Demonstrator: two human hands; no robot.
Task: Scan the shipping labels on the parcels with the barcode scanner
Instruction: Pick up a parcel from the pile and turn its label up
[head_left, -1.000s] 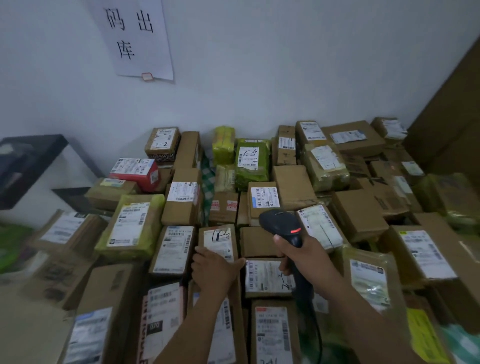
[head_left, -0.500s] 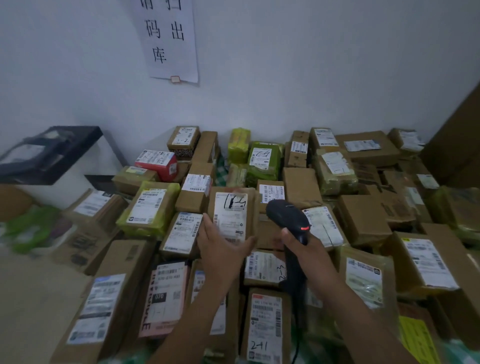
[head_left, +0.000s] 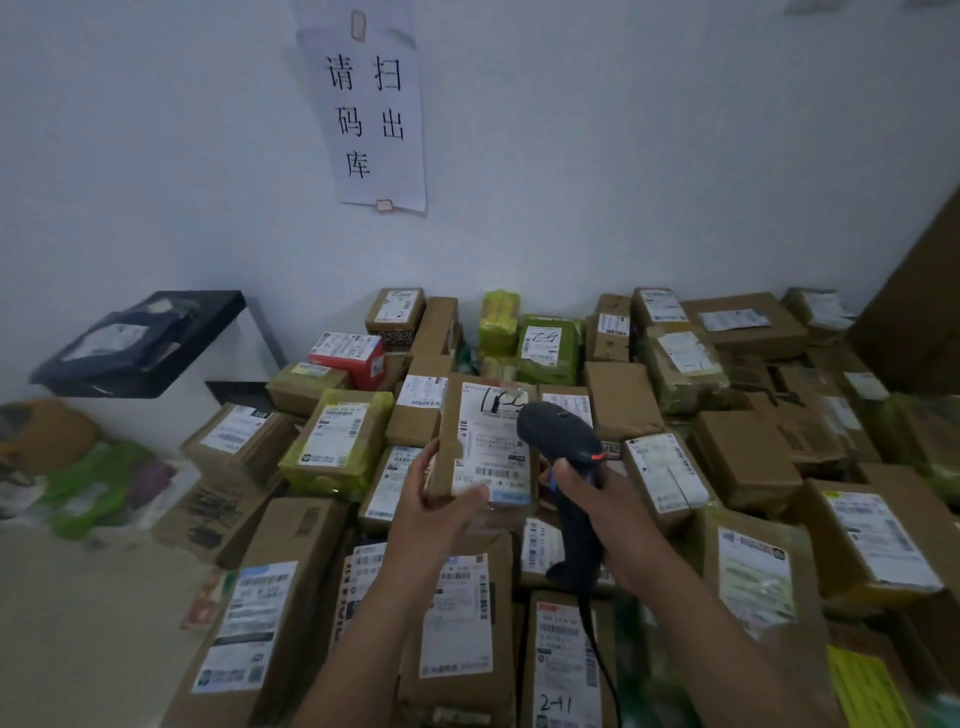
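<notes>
The left hand (head_left: 434, 512) holds a brown parcel (head_left: 452, 415) by its lower left corner, fingers curled behind the side and thumb laid across the bottom of the front. The right hand (head_left: 589, 499) is wrapped around the handle of a black scanner (head_left: 558, 434), just right of centre in the frame. The scanner has a small red mark on its side. Its rounded head sits in front of the upper right corner of the parcel's face, and its cable (head_left: 597, 639) hangs down toward the bottom edge.

The parcel stands nearly upright above the heap, its face toward the camera. A white shipping label (head_left: 491, 447) covers most of that face, with black marker strokes scrawled at the top, fine print in the middle, a barcode low down and a pale blue strip at the bottom edge.

Around and below the hands lies a pile of parcels (head_left: 737, 457), mostly brown cardboard with white labels, packed edge to edge across the lower half of the frame. One at the bottom centre bears a handwritten "2-41" (head_left: 556, 704). Toward the wall sit a green-wrapped packet (head_left: 548, 348) and a red box (head_left: 348, 356). At the left a black shelf (head_left: 208, 322) juts from the wall, and a paper notice (head_left: 374, 114) with large handwritten characters hangs at the top centre.
</notes>
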